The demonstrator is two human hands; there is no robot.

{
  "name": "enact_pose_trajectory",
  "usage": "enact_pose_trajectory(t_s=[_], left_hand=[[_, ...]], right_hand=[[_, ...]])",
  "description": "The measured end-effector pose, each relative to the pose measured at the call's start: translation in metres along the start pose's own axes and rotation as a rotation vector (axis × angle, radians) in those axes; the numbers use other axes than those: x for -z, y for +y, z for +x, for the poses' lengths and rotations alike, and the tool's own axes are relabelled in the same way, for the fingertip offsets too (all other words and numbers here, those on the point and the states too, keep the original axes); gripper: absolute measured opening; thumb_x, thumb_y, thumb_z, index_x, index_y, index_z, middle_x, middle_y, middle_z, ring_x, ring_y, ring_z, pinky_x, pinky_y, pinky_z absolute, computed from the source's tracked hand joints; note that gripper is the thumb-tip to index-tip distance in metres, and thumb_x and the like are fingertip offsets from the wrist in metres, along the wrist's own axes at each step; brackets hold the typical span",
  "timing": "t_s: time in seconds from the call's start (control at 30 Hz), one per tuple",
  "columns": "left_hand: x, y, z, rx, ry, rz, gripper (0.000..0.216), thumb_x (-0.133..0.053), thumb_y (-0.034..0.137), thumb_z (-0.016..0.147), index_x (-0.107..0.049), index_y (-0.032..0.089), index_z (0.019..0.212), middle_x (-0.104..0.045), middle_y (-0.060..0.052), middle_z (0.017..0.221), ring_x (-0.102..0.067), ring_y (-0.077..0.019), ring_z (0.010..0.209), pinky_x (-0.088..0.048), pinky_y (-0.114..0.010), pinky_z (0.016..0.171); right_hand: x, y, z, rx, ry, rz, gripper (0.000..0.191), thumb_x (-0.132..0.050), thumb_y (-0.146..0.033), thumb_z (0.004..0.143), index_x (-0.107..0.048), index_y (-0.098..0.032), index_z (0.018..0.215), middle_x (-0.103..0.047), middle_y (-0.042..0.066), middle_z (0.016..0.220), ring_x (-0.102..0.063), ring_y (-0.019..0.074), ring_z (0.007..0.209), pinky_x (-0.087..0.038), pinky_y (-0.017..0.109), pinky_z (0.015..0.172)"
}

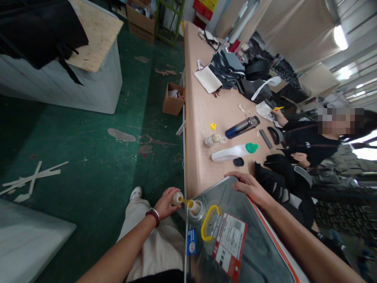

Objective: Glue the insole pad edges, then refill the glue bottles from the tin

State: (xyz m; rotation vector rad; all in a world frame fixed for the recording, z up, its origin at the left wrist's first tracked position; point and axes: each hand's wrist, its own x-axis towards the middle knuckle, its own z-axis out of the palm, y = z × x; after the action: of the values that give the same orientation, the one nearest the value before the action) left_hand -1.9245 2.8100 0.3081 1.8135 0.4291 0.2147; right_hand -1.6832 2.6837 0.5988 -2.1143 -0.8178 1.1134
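My left hand [165, 205] is wrapped around a small whitish bottle [177, 198], its open mouth facing the spout [194, 206] of a large metal can [256, 239]. Yellowish liquid [185, 201] runs between spout and bottle mouth. The can has a yellow carrying handle [207, 228], a red-and-white label [231, 243] and a blue sticker [191, 241]. At its far edge my right hand [250, 188] grips the can, fingers over the rim. Part of the can runs out of view at the bottom.
On the table [200, 165] beyond the can are a white squeeze bottle [229, 153] with a green cap, a dark flask [240, 127], a small jar [211, 140] and a yellow cap [213, 126]. Across it a co-worker [309, 145] holds a yellow tool. A cardboard box [172, 104] stands below.
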Motion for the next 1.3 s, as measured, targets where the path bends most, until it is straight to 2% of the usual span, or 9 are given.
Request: enact_pose_trajectory(t_s=[0.57,0.83,1.3], left_hand=[[0.004,0.012,-0.001,0.036,-0.004,0.001,0.059,-0.074,0.022,0.065,-0.052,0.024,0.119,-0.052,-0.008,0.124,-0.047,-0.0260,0.122,-0.037,-0.044,0.108],[0.003,0.010,0.000,0.035,-0.001,-0.007,0.059,-0.074,0.022,0.066,-0.051,0.024,0.120,-0.052,-0.008,0.124,-0.047,-0.0260,0.122,-0.037,-0.044,0.108],[0.000,0.004,0.003,0.010,0.000,-0.007,0.059,-0.074,0.022,0.066,-0.051,0.023,0.120,-0.052,-0.008,0.124,-0.047,-0.0255,0.122,-0.037,-0.043,0.108]], right_hand=[[-0.001,-0.003,-0.003,0.012,0.019,0.020,0.038,-0.058,-0.028,0.068,-0.063,-0.015,0.104,-0.060,0.002,0.079,-0.051,0.0201,0.072,-0.038,0.028,0.063],[0.001,-0.003,-0.002,0.011,0.010,0.027,0.039,-0.058,-0.029,0.069,-0.063,-0.015,0.105,-0.059,0.001,0.077,-0.051,0.0197,0.070,-0.037,0.028,0.061],[0.004,0.001,-0.001,0.028,0.003,-0.019,0.039,-0.057,-0.027,0.073,-0.061,-0.014,0.109,-0.061,0.003,0.085,-0.052,0.0215,0.077,-0.038,0.030,0.067]])
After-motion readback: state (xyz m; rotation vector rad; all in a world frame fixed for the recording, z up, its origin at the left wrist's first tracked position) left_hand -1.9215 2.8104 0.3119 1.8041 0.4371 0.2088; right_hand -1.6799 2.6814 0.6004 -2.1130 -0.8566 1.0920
